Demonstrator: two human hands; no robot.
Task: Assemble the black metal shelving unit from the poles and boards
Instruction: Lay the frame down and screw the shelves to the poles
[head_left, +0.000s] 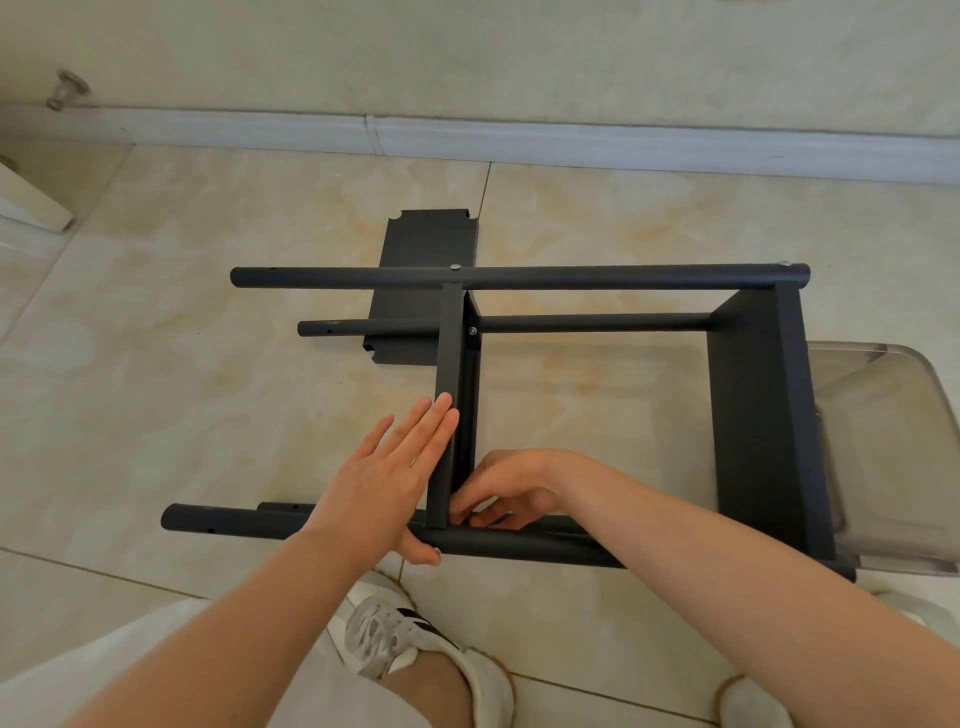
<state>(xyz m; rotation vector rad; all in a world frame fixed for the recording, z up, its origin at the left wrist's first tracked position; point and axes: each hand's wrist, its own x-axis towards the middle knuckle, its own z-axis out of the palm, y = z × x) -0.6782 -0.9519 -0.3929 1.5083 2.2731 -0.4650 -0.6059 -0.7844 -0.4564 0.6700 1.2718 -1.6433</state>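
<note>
1. Head view: the black unit (571, 277) is laid on its side on the tiled floor (208, 364). Its four poles (597, 322) run level and are joined by a middle board (451, 353) and an end board (753, 415).
2. A loose board (426, 244) is seen flat on the floor behind the unit.
3. The left grip (384, 483) is spread, with straight fingers pressed against the middle board.
4. The right grip (511, 493) is curled where that board meets the near pole (519, 545). Whether anything is pinched cannot be told.
</note>
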